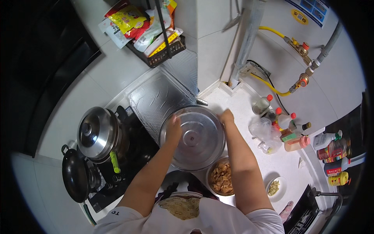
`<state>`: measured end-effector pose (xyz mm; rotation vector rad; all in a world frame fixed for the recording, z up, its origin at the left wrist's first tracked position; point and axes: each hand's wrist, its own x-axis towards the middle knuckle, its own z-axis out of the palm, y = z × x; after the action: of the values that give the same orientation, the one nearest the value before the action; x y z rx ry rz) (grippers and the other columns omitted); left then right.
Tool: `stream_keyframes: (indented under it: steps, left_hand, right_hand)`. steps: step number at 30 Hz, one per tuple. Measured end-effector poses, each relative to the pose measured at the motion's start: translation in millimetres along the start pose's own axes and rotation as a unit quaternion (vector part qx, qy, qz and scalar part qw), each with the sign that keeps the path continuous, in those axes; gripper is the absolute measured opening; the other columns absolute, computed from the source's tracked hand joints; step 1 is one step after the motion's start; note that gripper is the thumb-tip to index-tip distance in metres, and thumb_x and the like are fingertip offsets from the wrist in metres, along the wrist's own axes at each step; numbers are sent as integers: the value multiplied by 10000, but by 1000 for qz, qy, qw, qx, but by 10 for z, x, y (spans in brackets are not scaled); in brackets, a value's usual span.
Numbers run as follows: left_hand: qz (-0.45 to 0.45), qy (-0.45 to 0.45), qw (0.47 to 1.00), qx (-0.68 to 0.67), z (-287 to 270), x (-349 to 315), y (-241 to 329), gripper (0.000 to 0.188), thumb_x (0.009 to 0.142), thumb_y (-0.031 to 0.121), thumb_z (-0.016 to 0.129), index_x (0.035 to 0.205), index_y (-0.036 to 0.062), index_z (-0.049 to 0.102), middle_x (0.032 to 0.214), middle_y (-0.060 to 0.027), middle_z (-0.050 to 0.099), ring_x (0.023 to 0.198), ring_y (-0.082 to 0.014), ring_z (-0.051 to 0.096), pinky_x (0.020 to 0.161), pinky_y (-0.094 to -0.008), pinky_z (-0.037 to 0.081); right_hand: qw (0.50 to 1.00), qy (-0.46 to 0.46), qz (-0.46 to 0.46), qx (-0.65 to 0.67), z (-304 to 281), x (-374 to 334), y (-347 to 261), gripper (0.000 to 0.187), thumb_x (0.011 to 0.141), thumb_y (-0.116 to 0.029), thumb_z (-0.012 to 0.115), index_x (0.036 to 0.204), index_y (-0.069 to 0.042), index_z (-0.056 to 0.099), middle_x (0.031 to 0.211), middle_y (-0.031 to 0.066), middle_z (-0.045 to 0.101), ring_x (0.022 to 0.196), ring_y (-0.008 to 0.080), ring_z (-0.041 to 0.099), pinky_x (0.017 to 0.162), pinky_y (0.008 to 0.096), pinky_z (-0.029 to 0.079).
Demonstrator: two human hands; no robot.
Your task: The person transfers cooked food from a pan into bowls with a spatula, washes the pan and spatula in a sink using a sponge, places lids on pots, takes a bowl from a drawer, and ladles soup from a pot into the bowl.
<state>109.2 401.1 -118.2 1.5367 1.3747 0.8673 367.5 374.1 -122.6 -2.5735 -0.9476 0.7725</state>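
A wide, round metal basin (193, 150) is in front of me at the counter corner, with no food visible in it. My left hand (174, 125) is closed on its far left rim. At the far right rim, my right hand (226, 117) is closed too, its fingertips partly hidden. Just nearer than the basin, partly behind my right forearm, stands a metal bowl (209, 183) of brown chopped meat pieces (222, 177). To the right of that forearm is a white bowl (281, 194) with pale chopped bits (274, 188).
On the left stove (134, 144) are a lidded steel pot (99, 132) and a black wok (74, 175). Foil sheeting (156, 97) lines the corner. Bottles (286, 121) and a plastic bag (267, 134) stand right. A packet-filled basket (167, 50) hangs above; a faucet (331, 194) is lower right.
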Motion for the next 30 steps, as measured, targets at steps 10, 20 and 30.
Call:
stream_keyframes:
  steps: [10, 20, 30]
  left_hand:
    - [-31, 32, 996, 77, -849, -1215, -681, 470, 886, 290, 541, 1248, 1, 462, 1246, -190, 465, 1166, -319, 442, 975, -372, 349]
    - [290, -32, 956, 33, -1930, -2412, -545, 620, 759, 235, 657, 1288, 18, 416, 1341, -194, 374, 1229, -376, 355, 1033, -431, 272]
    - [526, -37, 837, 144, -2650, -3680, -426, 365, 669, 96, 666, 1021, 12, 620, 954, -66, 627, 843, -205, 588, 684, -293, 526]
  right_hand:
    - [999, 31, -27, 19, -53, -782, -145, 421, 668, -248, 685, 955, 57, 636, 1015, 256, 615, 971, 354, 607, 829, 378, 489]
    - [938, 94, -125, 309, -357, -3240, -262, 247, 703, -110, 631, 862, 35, 509, 623, 83, 545, 446, 153, 522, 352, 268, 423]
    - [888, -60, -174, 422, -12, -5029, -238, 232, 774, -104, 598, 963, 18, 545, 704, 43, 569, 483, 97, 512, 364, 221, 424]
